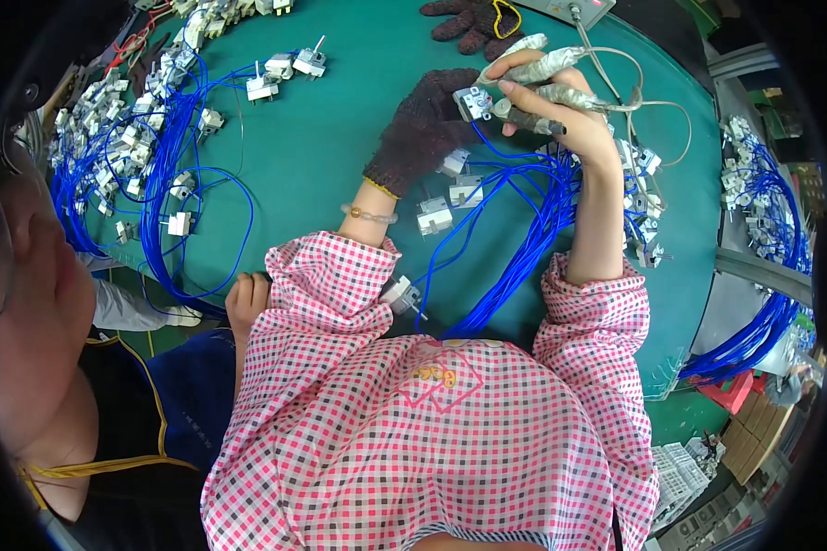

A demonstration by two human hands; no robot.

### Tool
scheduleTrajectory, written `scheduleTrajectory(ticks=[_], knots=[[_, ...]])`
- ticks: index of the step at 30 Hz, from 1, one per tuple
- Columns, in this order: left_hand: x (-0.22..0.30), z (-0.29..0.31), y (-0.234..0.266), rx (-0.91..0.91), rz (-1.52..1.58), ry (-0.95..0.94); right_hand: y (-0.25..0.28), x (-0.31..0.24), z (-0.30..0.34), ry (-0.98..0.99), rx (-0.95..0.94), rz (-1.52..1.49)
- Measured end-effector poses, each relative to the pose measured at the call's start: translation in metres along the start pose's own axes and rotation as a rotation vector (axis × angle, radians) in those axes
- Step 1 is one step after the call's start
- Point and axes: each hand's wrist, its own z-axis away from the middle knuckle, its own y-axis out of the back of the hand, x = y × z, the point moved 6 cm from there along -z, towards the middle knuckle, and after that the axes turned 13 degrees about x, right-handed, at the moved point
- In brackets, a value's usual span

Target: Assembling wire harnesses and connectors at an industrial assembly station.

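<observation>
Gloved left hand [424,124] grips small white switch part [473,101]; bare right hand [560,106] clasps wrapped probe tool [535,66] against it. Blue wire bundle [524,248] lies beneath on green table [340,138].

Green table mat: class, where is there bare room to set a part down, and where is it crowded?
Bare green mat lies between the left blue wire pile and the gloved left hand. A smaller bare strip lies right of the right hand. It is crowded under the hands, where the blue wire bundle and white switches spread.
</observation>
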Motion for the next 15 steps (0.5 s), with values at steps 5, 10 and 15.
scheduleTrajectory(ticks=[5, 10, 15], knots=[[-0.0038, -0.0028, 0.0075, 0.008, -0.149, -0.091, 0.0022, -0.0029, 0.0007, -0.014, 0.006, 0.001], [-0.0071, -0.0035, 0.0044, 0.001, -0.059, -0.029, 0.0006, -0.0021, 0.0015, -0.007, 0.001, 0.003], [-0.002, -0.0006, 0.0017, 0.003, -0.004, 0.017, 0.002, -0.002, 0.0016, -0.035, -0.03, 0.046]])
